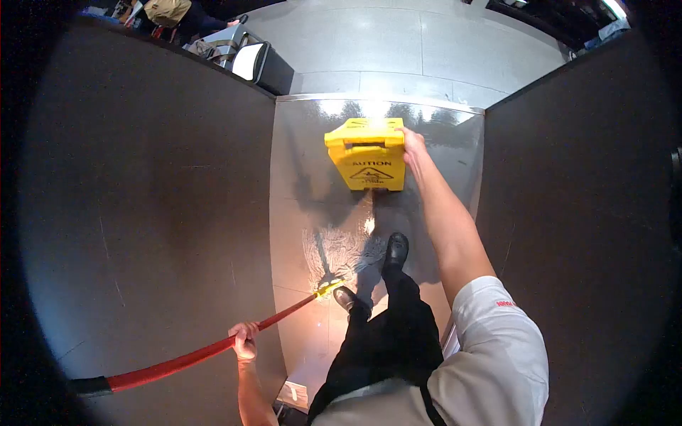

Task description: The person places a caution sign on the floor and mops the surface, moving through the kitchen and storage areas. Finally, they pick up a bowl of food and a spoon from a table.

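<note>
My left hand point(244, 341) is wrapped round the red handle point(174, 365) of a mop, at the lower left. The handle slants up to a yellow mop head piece point(329, 287) beside my left shoe, with wet-looking strands point(332, 250) spread on the floor. My right hand point(413, 144), arm stretched forward, grips the upper right edge of a yellow caution sign point(371, 167). The sign is upright, its lettered face toward me; whether its base touches the floor is unclear.
Dark walls point(149, 184) rise on both sides of the shiny wet floor point(291, 234). Beyond a metal threshold strip point(312, 98) lie grey tiles point(383, 42). A person point(192, 18) is at the upper left, near a black bin point(273, 69). My shoes point(397, 250) are on the floor.
</note>
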Available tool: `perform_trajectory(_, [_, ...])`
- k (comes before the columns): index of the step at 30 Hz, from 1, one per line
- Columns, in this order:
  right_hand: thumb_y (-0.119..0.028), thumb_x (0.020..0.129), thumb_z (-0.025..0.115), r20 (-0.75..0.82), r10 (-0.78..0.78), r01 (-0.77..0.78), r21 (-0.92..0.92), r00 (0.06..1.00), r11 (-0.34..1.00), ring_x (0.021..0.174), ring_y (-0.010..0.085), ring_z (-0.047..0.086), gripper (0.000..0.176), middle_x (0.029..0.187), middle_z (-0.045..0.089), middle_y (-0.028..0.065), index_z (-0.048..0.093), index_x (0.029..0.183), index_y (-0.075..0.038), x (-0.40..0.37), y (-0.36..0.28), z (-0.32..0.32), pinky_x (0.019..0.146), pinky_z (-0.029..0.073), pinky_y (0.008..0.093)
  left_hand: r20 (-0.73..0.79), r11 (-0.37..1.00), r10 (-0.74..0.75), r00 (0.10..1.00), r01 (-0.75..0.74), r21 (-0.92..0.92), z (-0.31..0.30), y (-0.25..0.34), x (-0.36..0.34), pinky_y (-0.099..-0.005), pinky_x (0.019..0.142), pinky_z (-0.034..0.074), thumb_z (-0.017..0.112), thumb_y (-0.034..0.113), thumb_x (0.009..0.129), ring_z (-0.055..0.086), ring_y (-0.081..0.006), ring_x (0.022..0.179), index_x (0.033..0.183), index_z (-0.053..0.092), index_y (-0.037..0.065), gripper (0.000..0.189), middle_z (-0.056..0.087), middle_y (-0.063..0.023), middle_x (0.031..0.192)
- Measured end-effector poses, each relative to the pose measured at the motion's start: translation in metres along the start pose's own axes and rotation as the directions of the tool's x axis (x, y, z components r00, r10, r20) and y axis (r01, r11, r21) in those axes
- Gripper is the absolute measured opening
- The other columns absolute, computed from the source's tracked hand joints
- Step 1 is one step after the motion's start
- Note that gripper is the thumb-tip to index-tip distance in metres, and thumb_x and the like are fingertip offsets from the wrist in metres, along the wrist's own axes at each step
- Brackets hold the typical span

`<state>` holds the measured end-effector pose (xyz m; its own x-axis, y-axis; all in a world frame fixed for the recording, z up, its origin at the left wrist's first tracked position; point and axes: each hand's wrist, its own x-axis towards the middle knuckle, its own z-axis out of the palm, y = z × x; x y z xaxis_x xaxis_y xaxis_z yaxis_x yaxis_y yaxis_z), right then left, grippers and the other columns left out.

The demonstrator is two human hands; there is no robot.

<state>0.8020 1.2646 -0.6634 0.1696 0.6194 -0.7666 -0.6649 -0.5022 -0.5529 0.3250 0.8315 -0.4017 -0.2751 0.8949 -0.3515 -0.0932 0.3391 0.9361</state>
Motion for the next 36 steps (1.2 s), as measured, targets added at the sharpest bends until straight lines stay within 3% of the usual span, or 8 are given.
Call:
perform_trajectory(7, [-0.034, 0.091, 0.068, -0.025, -0.076, 0.075, -0.054, 0.997, 0.996, 0.089, 0.0263, 0.065, 0.043, 0.103, 0.067, 0.0153, 0.065, 0.104, 0.008, 0.026, -0.005, 0.044, 0.077, 0.053, 0.0439, -0.102, 0.997, -0.021, 0.995, 0.014, -0.074, -0.01, -0.013, 0.004, -0.0426, 0.077, 0.049, 0.064, 0.03, 0.078, 0.047, -0.0207, 0.057, 0.058, 0.043, 0.009, 0.036, 0.044, -0.0041, 0.056])
perform_trajectory(11, [-0.062, 0.09, 0.058, -0.195, -0.491, 0.296, -0.595, 0.849, 0.747, 0.124, 0.037, 0.053, 0.081, 0.135, 0.055, 0.0253, 0.047, 0.14, 0.001, -0.027, 0.032, -0.016, 0.107, 0.039, 0.0462, -0.121, 0.999, -0.023, 0.992, 0.019, -0.033, -0.011, -0.019, 0.01, -0.0433, 0.073, 0.05, 0.063, 0.025, 0.079, 0.047, -0.0215, 0.056, 0.059, 0.043, 0.008, 0.033, 0.043, -0.0041, 0.056])
perform_trajectory(14, [-0.044, 0.096, 0.061, -0.168, -0.5, 0.388, -0.444, 0.85, 0.808, 0.108, 0.0243, 0.058, 0.052, 0.117, 0.063, 0.0148, 0.055, 0.121, 0.001, -0.136, 0.102, -0.034, 0.094, 0.046, 0.0377, -0.085, 0.999, -0.028, 0.996, 0.026, -0.027, -0.021, -0.048, 0.024, -0.0414, 0.068, 0.049, 0.06, 0.022, 0.08, 0.05, -0.021, 0.058, 0.059, 0.046, 0.007, 0.03, 0.049, -0.0073, 0.058])
perform_trajectory(18, [-0.034, 0.099, 0.059, 0.33, -0.362, 0.48, -0.423, 0.872, 0.769, 0.079, 0.01, 0.054, 0.03, 0.087, 0.061, 0.0008, 0.058, 0.107, -0.006, -0.287, 0.241, -0.041, 0.069, 0.046, 0.0262, 0.045, 0.997, 0.035, 0.998, -0.038, 0.071, -0.025, -0.095, 0.041, -0.0361, 0.068, 0.049, 0.065, 0.023, 0.081, 0.061, -0.02, 0.072, 0.07, 0.061, 0.003, 0.023, 0.061, -0.0071, 0.068])
perform_trajectory(22, [-0.017, 0.095, 0.066, 0.792, -0.235, 0.452, -0.057, 0.563, 0.89, 0.106, 0.0157, 0.059, 0.051, 0.119, 0.06, 0.007, 0.045, 0.14, -0.004, -0.465, 0.26, 0.016, 0.094, 0.049, 0.0335, 0.31, 0.977, 0.056, 0.949, -0.116, 0.177, 0.018, -0.091, 0.023, -0.0278, 0.063, 0.046, 0.072, 0.015, 0.083, 0.056, -0.0097, 0.067, 0.076, 0.062, 0.007, 0.015, 0.058, 0.0015, 0.07])
perform_trajectory(24, [-0.022, 0.091, 0.072, 0.862, -0.308, 0.782, -0.149, 0.402, 0.605, 0.103, 0.0143, 0.06, 0.054, 0.114, 0.061, 0.0078, 0.048, 0.136, -0.003, -0.537, 0.235, 0.031, 0.092, 0.05, 0.0353, 0.684, 0.904, 0.331, 0.649, -0.426, -0.034, 0.033, -0.11, 0.007, -0.0304, 0.069, 0.05, 0.07, 0.007, 0.083, 0.061, -0.0115, 0.077, 0.089, 0.064, 0.003, 0.009, 0.062, 0.0013, 0.078])
perform_trajectory(28, [-0.03, 0.095, 0.068, 0.454, -0.543, 0.699, -0.324, 0.706, 0.637, 0.051, 0.0064, 0.046, 0.032, 0.057, 0.049, -0.0061, 0.056, 0.073, -0.009, -0.636, 0.222, -0.019, 0.046, 0.037, 0.0281, 0.689, 0.854, 0.052, 0.723, -0.389, 0.344, 0.081, -0.119, -0.086, -0.0348, 0.059, 0.047, 0.07, 0.033, 0.087, 0.059, -0.0105, 0.061, 0.07, 0.064, 0.006, 0.032, 0.06, -0.0044, 0.059])
perform_trajectory(36, [-0.02, 0.095, 0.065, 0.08, -0.985, 0.977, -0.163, 0.152, 0.137, 0.041, 0.0113, 0.045, 0.028, 0.054, 0.049, 0.0033, 0.05, 0.074, -0.007, -0.913, 0.193, -0.05, 0.042, 0.039, 0.0279, 0.82, 0.71, 0.456, 0.347, -0.697, -0.099, 0.111, 0.048, -0.267, -0.0434, 0.06, 0.049, 0.071, 0.018, 0.081, 0.064, -0.0392, 0.064, 0.078, 0.068, 0.002, 0.016, 0.062, -0.0219, 0.068])
